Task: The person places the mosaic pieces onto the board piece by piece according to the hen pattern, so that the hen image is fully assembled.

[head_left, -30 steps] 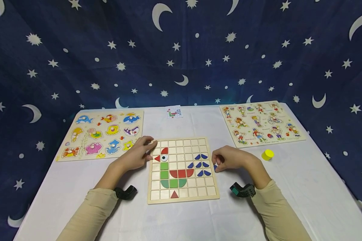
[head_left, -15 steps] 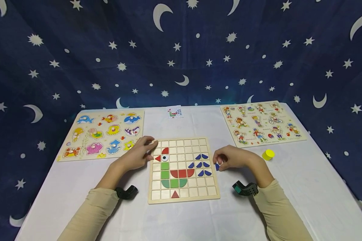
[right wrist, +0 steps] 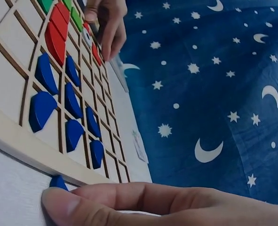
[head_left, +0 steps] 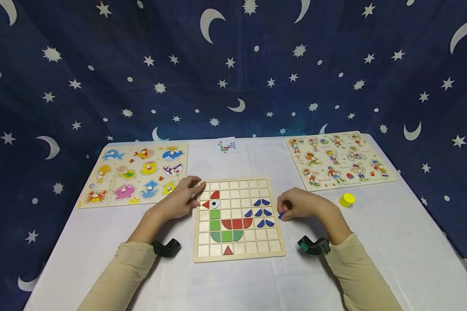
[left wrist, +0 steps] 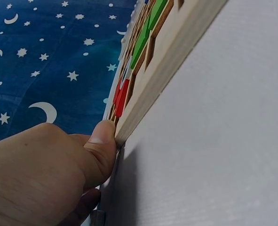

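Observation:
A wooden grid board (head_left: 260, 247) lies mid-table, with red, green and blue pieces forming a bird and a round eye piece (head_left: 215, 204). At its upper left corner rests my left hand (head_left: 180, 199), thumb and fingertips against the edge. In the left wrist view the thumb (left wrist: 102, 134) presses on the board's rim. Just off the right rim, my right hand (head_left: 301, 203) pinches a small blue piece (right wrist: 58, 182) between thumb and index finger. That piece is mostly covered by the fingertips. Several blue pieces (right wrist: 73, 134) sit in the squares near this side.
A sea-animal puzzle (head_left: 134, 172) lies at the left and a sports-figure puzzle (head_left: 340, 160) at the back right. One yellow cylinder (head_left: 347, 200) stands beyond my right wrist. A small printed picture card (head_left: 227, 145) lies at the far table edge, before a starry curtain (head_left: 233, 65).
The blue piece turns slightly between my right fingertips and shows less of its face. My left hand stays at the board's corner. The head view has shifted a little.

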A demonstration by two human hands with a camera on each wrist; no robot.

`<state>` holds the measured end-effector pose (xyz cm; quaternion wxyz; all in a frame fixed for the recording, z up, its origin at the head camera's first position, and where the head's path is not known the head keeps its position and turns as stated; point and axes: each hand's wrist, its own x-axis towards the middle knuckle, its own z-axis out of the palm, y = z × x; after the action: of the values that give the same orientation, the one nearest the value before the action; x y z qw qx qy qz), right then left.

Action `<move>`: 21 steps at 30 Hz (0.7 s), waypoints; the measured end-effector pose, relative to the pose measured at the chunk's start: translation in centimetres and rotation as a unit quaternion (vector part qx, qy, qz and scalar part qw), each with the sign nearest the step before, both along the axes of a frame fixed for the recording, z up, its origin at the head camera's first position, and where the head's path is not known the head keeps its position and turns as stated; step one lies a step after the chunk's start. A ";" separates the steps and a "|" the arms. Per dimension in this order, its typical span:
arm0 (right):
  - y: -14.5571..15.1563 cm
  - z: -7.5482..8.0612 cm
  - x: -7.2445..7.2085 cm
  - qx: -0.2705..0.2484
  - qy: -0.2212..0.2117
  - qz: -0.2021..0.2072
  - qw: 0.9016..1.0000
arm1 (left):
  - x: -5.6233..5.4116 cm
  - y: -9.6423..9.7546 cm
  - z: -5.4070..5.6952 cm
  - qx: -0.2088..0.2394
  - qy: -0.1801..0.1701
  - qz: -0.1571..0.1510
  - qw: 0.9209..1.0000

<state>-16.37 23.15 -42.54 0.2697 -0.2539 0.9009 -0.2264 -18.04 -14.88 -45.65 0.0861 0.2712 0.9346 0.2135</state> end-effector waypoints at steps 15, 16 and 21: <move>-0.1 -0.3 2.6 0.063 0.176 -0.026 0.982 | 0.0 -0.1 -0.1 -0.004 -0.003 -0.001 1.000; -0.1 -0.3 2.8 0.063 0.179 -0.035 0.981 | -0.1 -0.1 0.0 -0.004 -0.003 -0.001 1.000; -0.6 -0.1 4.0 0.039 0.188 -0.055 0.980 | -0.2 -0.1 -0.1 -0.006 -0.001 -0.002 1.000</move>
<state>-12.41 22.57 -42.61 0.0926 -0.2310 0.9562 -0.1540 -18.20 -14.98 -45.73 0.0885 0.2723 0.9353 0.2081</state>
